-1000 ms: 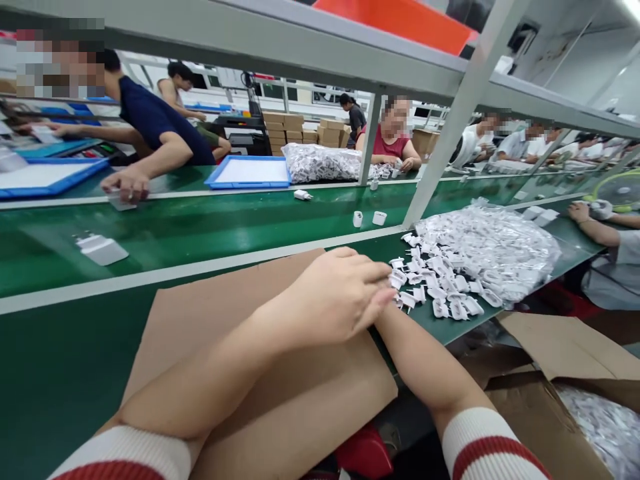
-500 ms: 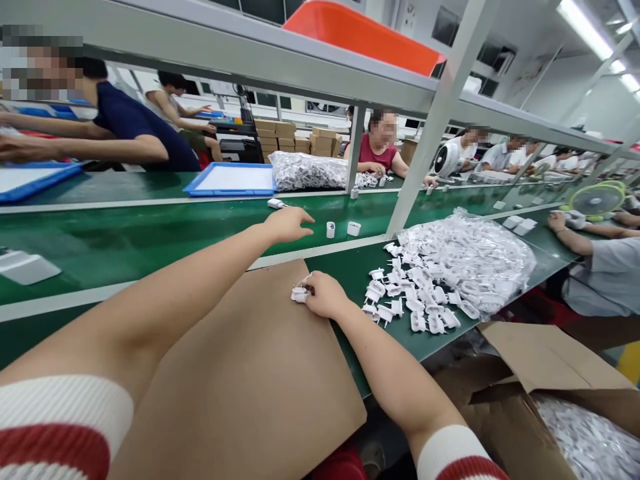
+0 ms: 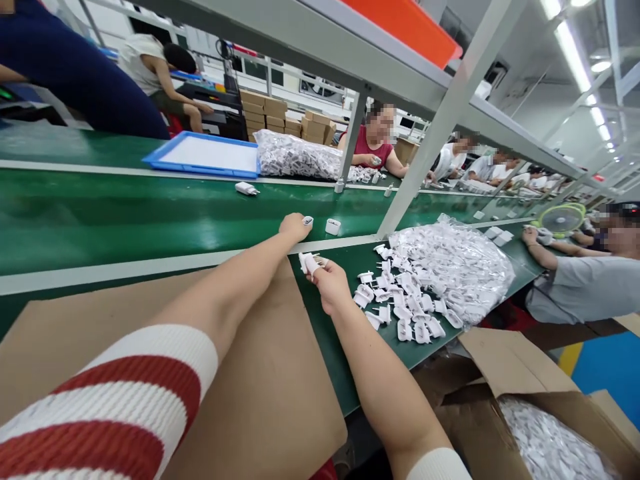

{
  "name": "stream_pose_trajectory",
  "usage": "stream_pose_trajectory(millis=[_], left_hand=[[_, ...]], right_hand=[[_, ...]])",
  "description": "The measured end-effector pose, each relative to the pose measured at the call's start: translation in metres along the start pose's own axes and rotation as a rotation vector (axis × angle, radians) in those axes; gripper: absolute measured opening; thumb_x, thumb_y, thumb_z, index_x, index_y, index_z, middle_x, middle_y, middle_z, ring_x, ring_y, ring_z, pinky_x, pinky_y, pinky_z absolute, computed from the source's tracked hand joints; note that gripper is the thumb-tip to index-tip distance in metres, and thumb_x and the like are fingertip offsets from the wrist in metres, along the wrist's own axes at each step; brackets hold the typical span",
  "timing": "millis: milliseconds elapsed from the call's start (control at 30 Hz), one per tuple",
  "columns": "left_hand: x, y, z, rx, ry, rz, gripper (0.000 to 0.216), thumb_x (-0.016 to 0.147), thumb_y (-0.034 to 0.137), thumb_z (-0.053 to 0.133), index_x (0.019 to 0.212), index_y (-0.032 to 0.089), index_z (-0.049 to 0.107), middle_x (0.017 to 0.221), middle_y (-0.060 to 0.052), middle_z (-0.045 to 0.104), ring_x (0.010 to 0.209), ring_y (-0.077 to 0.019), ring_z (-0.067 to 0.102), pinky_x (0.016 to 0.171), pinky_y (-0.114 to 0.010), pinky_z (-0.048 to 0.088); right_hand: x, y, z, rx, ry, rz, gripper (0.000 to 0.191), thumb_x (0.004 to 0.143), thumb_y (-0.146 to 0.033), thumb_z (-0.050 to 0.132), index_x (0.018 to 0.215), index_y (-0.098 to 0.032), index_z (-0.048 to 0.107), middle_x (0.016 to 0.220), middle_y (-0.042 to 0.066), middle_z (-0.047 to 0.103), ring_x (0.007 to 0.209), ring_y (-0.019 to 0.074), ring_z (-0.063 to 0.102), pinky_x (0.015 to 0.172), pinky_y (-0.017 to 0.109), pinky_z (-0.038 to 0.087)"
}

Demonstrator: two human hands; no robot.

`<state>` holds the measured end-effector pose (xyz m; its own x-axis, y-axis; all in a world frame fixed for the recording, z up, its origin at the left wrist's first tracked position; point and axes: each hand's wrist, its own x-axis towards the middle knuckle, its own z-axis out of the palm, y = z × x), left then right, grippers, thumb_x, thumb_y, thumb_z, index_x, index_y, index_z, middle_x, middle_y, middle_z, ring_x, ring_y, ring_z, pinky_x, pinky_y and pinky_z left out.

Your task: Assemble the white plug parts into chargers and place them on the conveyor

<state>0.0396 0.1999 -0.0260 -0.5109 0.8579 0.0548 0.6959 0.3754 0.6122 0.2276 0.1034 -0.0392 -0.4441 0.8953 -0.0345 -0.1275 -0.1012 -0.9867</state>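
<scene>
Over the green belt, my left hand (image 3: pixel 295 229) is closed around a small white charger housing (image 3: pixel 308 220), whose open end faces right. A second white housing (image 3: pixel 333 227) stands upright on the belt just to the right. My right hand (image 3: pixel 332 285) pinches a white plug piece (image 3: pixel 311 264) with pins, below and close to the left hand. Some of its fingers are hidden behind the palm. A pile of similar white plug pieces (image 3: pixel 400 297) lies to the right of this hand, beside a clear bag (image 3: pixel 450 260) full of them.
Brown cardboard (image 3: pixel 260 373) lies under my left arm. A slanted metal post (image 3: pixel 425 147) rises behind the pile. An assembled charger (image 3: pixel 247 189) lies farther left on the belt, near a blue tray (image 3: pixel 200 155). An open carton (image 3: pixel 550 427) stands at lower right. Co-workers sit across and to the right.
My left hand has moved to the housing on the belt and closed on it. The right hand has risen from over the cardboard toward the belt with its plug piece. The camera view has shifted.
</scene>
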Motion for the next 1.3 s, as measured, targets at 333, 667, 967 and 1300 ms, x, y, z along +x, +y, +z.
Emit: stream_pose_trajectory(millis=[333,667,967,1300], left_hand=[[-0.118,-0.056,-0.061,-0.143,-0.006,0.144,0.047,0.082,0.047,0.075,0.119,0.019,0.074,0.127,-0.010,0.075,0.110,-0.0306,0.069,0.100,-0.036,0.053],[-0.272,-0.084,-0.069,-0.395,-0.040,0.267,0.047,0.080,0.051,0.074,0.117,0.022,0.074,0.112,-0.009,0.074,0.104,-0.0304,0.068,0.093,-0.042,0.056],[-0.270,-0.089,-0.061,-0.637,-0.070,0.215,0.036,0.078,0.052,0.077,0.091,0.019,0.072,0.089,-0.005,0.074,0.083,-0.0252,0.068,0.077,-0.036,0.055],[-0.266,-0.096,-0.055,-0.647,-0.047,0.199,0.039,0.074,0.054,0.080,0.087,0.018,0.071,0.083,-0.004,0.069,0.077,-0.0234,0.064,0.068,-0.034,0.049]], right_hand=[[-0.004,-0.015,0.000,0.081,-0.065,-0.068,0.034,0.064,-0.040,0.082,0.087,-0.019,0.068,0.081,0.002,0.070,0.074,0.0149,0.061,0.069,0.028,0.049],[-0.038,-0.025,0.020,-0.182,-0.511,-0.083,0.040,0.064,-0.037,0.087,0.096,-0.019,0.071,0.088,0.004,0.073,0.081,0.0179,0.066,0.077,0.033,0.055],[-0.059,-0.028,0.029,-1.001,-0.527,-0.717,0.032,0.083,-0.006,0.057,0.105,-0.021,0.076,0.098,0.009,0.066,0.099,0.0267,0.057,0.086,0.038,0.049],[-0.061,-0.026,0.032,-1.142,-0.588,-0.893,0.036,0.084,-0.002,0.050,0.106,-0.019,0.074,0.096,0.009,0.061,0.094,0.0248,0.055,0.077,0.034,0.045]])
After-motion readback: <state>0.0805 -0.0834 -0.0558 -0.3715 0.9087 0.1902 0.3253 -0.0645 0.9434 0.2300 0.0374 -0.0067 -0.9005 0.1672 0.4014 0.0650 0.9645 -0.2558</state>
